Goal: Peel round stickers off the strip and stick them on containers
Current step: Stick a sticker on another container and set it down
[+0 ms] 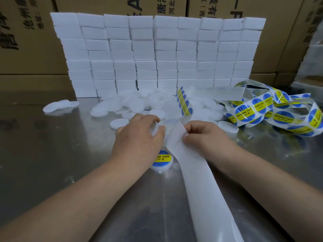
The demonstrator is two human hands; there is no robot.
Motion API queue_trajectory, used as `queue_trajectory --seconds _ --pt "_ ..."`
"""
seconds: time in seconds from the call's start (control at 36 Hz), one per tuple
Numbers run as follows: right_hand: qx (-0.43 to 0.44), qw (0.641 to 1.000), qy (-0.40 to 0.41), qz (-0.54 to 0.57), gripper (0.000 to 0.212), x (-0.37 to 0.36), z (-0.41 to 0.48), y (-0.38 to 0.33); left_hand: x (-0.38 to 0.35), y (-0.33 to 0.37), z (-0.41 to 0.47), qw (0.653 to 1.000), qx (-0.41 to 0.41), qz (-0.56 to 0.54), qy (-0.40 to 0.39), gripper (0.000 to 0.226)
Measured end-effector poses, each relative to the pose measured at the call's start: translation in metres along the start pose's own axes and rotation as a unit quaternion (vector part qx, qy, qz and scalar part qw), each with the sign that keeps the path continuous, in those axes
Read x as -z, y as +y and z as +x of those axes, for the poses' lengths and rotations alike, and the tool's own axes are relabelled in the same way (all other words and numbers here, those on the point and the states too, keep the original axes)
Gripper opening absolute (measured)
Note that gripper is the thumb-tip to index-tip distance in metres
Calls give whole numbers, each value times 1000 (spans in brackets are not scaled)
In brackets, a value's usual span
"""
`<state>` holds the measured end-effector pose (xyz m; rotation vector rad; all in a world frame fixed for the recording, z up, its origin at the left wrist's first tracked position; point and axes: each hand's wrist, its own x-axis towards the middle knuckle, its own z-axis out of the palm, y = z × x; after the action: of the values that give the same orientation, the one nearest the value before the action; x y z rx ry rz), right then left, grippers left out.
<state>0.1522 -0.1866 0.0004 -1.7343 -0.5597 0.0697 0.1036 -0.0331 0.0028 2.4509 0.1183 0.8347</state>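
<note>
My left hand (139, 135) curls around a white round container (156, 128) at the table's middle. Beside it, my right hand (204, 137) pinches the sticker strip (185, 105), whose blue-and-yellow round stickers rise toward the back. The strip's bare white backing (201, 186) trails down toward the near edge. A labelled container (162, 160) with a blue-yellow sticker lies flat just below my left hand. A heap of plain white containers (139, 102) lies behind both hands.
The metal table (52, 154) carries a wall of stacked white foam blocks (157, 55) at the back. A tangle of sticker strip (279, 110) lies at the right. Cardboard boxes (26, 32) stand behind everything.
</note>
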Motion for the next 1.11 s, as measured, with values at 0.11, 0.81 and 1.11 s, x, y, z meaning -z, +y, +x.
queue_trajectory --seconds 0.11,0.81,1.11 --pt "-3 1000 8 -7 18 1 0 -1 0 -4 4 1000 26 -4 2 21" --pt "-6 1000 1 6 35 3 1 2 -2 -7 8 997 42 -56 42 10" --pt "1 989 135 -59 31 6 7 5 -1 -8 6 994 51 -80 46 11"
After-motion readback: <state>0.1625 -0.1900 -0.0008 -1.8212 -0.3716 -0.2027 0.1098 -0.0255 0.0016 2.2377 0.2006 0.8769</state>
